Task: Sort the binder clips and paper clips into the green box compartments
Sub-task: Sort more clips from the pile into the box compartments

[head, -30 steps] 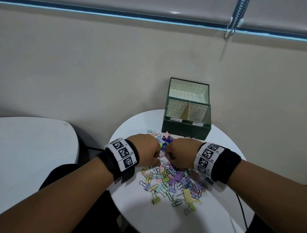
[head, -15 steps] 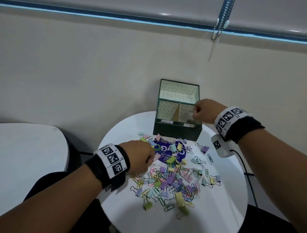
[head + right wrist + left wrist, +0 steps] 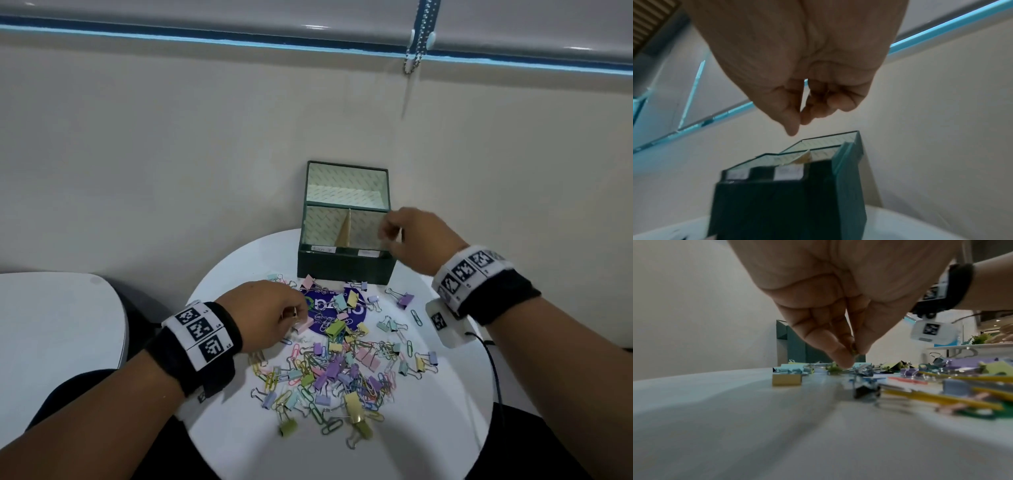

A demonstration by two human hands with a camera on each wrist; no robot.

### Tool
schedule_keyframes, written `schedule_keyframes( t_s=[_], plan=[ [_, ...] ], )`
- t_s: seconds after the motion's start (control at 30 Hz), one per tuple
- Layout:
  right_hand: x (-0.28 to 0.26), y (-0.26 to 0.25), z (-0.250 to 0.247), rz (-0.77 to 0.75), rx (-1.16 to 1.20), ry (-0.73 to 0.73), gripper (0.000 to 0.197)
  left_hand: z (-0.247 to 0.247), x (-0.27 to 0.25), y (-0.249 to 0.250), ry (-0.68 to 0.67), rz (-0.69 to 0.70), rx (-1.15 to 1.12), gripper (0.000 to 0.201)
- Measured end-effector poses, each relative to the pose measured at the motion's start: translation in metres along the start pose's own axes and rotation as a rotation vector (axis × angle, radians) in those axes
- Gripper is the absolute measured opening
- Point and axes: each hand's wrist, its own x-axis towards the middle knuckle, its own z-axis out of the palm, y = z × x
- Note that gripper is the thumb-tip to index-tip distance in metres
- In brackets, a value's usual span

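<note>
The green box [image 3: 346, 270] stands at the back of the round white table [image 3: 239, 428], with two labelled front compartments and one rear compartment. A heap of pastel binder clips and paper clips [image 3: 342, 363] lies in front of it. My left hand [image 3: 296, 317] is down at the heap's left edge. Its thumb and fingers pinch a small greenish clip [image 3: 854, 348] just above the table. My right hand [image 3: 387, 236] hovers over the right edge of the box's right front compartment. Its fingers [image 3: 838, 104] hang loosely curled with nothing visible in them, above the box [image 3: 777, 203].
A dark blue round sticker [image 3: 329, 308] shows under the clips near the box. A second white table [image 3: 51, 325] stands to the left. The wall is right behind the box, and a blind chain [image 3: 416, 44] hangs above. A black cable [image 3: 493, 370] runs along the table's right edge.
The right hand carried a paper clip from the heap to the box; the clip is no longer seen in it. The left hand stayed at the heap, pinching a clip.
</note>
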Motion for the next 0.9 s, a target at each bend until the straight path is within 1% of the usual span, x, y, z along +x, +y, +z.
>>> schedule_keyframes(
  t_s=[0.03,0.1,0.13,0.2,0.27,0.37,0.47,0.53,0.6,0.67,0.73,0.8,0.83,0.87,0.9],
  plan=[
    [-0.013,0.005,0.002,-0.008,-0.013,-0.064,0.016,-0.001,0.002,0.001,0.008,0.000,-0.007,0.020],
    [-0.035,0.019,0.010,0.038,-0.101,-0.230,0.014,-0.004,0.005,0.001,0.005,-0.011,-0.030,0.021],
    [-0.043,0.028,0.014,0.075,-0.163,-0.288,0.016,-0.006,0.007,0.002,0.006,-0.010,-0.053,0.020],
    [-0.055,0.044,0.022,0.164,-0.251,-0.351,0.018,-0.016,0.013,0.008,0.031,0.008,-0.144,0.018],
    [-0.060,0.052,0.026,0.237,-0.250,-0.373,0.019,-0.032,0.023,0.020,0.083,0.014,-0.265,0.015],
    [-0.063,0.056,0.032,0.265,-0.246,-0.380,0.019,-0.054,0.050,0.042,0.189,-0.029,-0.407,0.016],
    [-0.063,0.055,0.040,0.250,-0.252,-0.363,0.014,-0.060,0.090,0.058,0.267,-0.128,-0.580,0.019],
    [-0.065,0.053,0.044,0.256,-0.238,-0.363,0.015,-0.055,0.115,0.065,0.303,-0.212,-0.625,0.018],
    [-0.067,0.051,0.046,0.258,-0.222,-0.365,0.012,-0.050,0.134,0.071,0.325,-0.262,-0.564,0.012],
    [-0.068,0.050,0.045,0.236,-0.217,-0.339,0.014,-0.048,0.145,0.073,0.291,-0.275,-0.534,0.009],
    [-0.068,0.051,0.042,0.224,-0.188,-0.269,0.016,-0.049,0.150,0.074,0.253,-0.263,-0.449,0.016],
    [-0.069,0.050,0.038,0.205,-0.146,-0.204,0.016,-0.051,0.145,0.080,0.272,-0.203,-0.256,0.018],
    [-0.070,0.050,0.038,0.192,-0.138,-0.188,0.013,-0.051,0.138,0.087,0.273,-0.144,-0.177,0.014],
    [-0.071,0.049,0.038,0.174,-0.136,-0.190,0.009,-0.047,0.130,0.096,0.235,-0.074,-0.120,0.009],
    [-0.072,0.048,0.039,0.171,-0.142,-0.208,0.011,-0.040,0.120,0.106,0.148,0.005,-0.068,0.007]
  ],
)
